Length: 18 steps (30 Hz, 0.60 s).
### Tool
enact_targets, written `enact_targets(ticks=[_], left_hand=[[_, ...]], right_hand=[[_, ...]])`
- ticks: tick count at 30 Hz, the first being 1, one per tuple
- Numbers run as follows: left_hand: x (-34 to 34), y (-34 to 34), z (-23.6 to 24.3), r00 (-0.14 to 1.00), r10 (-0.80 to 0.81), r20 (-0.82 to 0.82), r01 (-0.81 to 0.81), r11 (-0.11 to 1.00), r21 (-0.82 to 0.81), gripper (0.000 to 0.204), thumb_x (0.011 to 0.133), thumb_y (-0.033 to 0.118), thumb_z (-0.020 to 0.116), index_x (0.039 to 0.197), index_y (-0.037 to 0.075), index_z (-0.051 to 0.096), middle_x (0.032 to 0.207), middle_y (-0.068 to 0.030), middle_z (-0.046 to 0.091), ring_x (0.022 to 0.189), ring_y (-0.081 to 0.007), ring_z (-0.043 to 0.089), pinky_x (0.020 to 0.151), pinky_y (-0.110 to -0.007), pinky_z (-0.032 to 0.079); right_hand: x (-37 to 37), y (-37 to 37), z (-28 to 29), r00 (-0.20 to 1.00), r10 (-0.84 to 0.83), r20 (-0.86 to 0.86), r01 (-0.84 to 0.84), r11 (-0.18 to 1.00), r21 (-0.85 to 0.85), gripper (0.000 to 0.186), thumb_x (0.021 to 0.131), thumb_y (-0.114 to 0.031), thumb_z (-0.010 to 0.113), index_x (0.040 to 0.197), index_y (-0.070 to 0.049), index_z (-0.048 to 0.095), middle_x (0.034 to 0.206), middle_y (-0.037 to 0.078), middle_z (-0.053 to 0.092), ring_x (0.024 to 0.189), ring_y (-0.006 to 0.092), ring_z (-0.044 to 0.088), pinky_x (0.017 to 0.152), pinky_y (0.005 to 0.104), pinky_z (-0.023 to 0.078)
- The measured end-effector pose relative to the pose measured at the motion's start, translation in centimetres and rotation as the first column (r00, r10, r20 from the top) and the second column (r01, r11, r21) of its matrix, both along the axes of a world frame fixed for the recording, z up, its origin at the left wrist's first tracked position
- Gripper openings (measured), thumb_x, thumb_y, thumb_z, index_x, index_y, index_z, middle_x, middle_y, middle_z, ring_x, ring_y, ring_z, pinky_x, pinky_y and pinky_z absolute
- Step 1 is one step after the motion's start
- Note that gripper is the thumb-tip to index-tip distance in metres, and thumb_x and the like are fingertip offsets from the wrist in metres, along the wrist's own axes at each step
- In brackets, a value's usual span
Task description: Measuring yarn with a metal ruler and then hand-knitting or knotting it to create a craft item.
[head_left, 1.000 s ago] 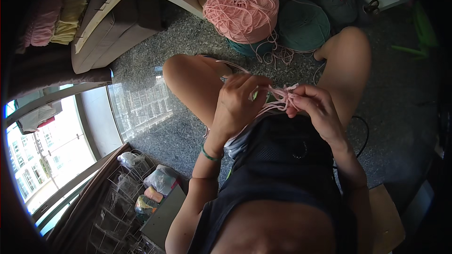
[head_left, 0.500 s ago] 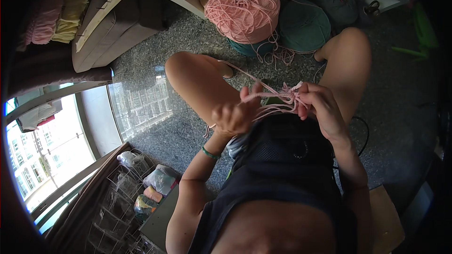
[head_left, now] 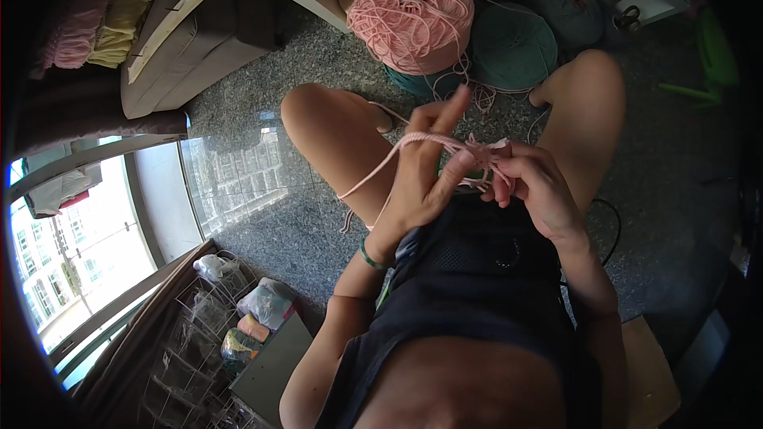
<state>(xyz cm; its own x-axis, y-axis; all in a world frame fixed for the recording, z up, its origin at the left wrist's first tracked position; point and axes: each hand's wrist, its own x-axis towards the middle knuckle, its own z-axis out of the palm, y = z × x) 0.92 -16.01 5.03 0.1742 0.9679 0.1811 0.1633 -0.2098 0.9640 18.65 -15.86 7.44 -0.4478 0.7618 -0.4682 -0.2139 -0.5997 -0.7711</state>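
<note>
Bc both hands are up in front of the dark top, it's all close to hand. R hand has a knotted bunch of pink cord pinched betw. thumb & fingers, prob. so the knots stay put while the other hand's free for loose ends. Bunch sits right at the R fingertips, on the side facing the L hand. That one's part open: index straight out, pointing away from the body, thumb spread from it w/ its tip up by the bunch. Can't tell what its folded fingers do; too little shows.

Pink strand leaves the bunch, crosses the L fingers & drops past that hand's outer side to the L thigh; draped so, I'd guess it's kept apart from the other cords.

Ahead of both hands, on the floor, a big pink yarn ball seems stacked on a teal one, loose pink loops next to it, prob. for easy feed. Green ball is ahead of the R hand, grey ball farther out. Beyond that, what look like scissors, poss. parked there to stay off the cords. Wire rack w/ plastic bags: well behind L hand, to its left.
</note>
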Motion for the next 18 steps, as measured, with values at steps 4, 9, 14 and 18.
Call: enact_targets(ticks=[4, 9, 14, 18], left_hand=[[-0.4, 1.4, -1.0, 0.952, -0.297, -0.072, 0.301, 0.952, 0.046, 0.04, 0.094, 0.027, 0.043, 0.116, -0.003, 0.055, 0.117, -0.0187, 0.054, 0.105, -0.0227, 0.048, 0.091, -0.035, 0.038], [-1.1, 1.5, -0.6, 0.937, -0.317, -0.146, 0.309, 0.948, -0.077, 0.04, 0.095, 0.026, 0.041, 0.096, -0.005, 0.065, 0.119, -0.0152, 0.058, 0.105, -0.0224, 0.05, 0.09, -0.036, 0.04], [-0.4, 0.7, -0.8, 0.971, -0.229, 0.067, 0.237, 0.96, -0.15, 0.037, 0.096, 0.021, 0.041, 0.093, -0.007, 0.065, 0.111, -0.0149, 0.062, 0.091, -0.0187, 0.056, 0.079, -0.032, 0.046], [-0.5, 0.5, -0.9, 0.982, -0.157, 0.105, 0.179, 0.95, -0.255, 0.032, 0.095, 0.018, 0.046, 0.092, -0.008, 0.065, 0.106, -0.016, 0.064, 0.078, -0.0133, 0.058, 0.069, -0.027, 0.048]], right_hand=[[0.0, -0.2, -0.3, 0.998, -0.016, -0.067, 0.015, 1.0, -0.021, 0.022, 0.091, -0.016, 0.043, 0.084, -0.001, 0.057, 0.062, 0.001, 0.052, 0.054, 0.0073, 0.049, 0.056, 0.0213, 0.044], [0.3, 0.2, -0.8, 0.998, 0.054, -0.033, -0.051, 0.996, 0.079, 0.019, 0.091, -0.015, 0.046, 0.087, -0.001, 0.058, 0.064, 0.002, 0.053, 0.057, 0.008, 0.051, 0.059, 0.0225, 0.046], [0.1, 0.4, -0.6, 0.993, 0.067, 0.094, -0.078, 0.99, 0.12, 0.015, 0.091, -0.014, 0.052, 0.086, -0.001, 0.058, 0.068, 0.002, 0.056, 0.063, 0.0085, 0.055, 0.059, 0.0227, 0.046], [0.2, 0.5, -1.7, 0.908, -0.092, 0.408, -0.203, 0.756, 0.623, 0.016, 0.091, -0.015, 0.053, 0.086, 0.0, 0.058, 0.073, 0.002, 0.058, 0.066, 0.0076, 0.055, 0.058, 0.0215, 0.045]])
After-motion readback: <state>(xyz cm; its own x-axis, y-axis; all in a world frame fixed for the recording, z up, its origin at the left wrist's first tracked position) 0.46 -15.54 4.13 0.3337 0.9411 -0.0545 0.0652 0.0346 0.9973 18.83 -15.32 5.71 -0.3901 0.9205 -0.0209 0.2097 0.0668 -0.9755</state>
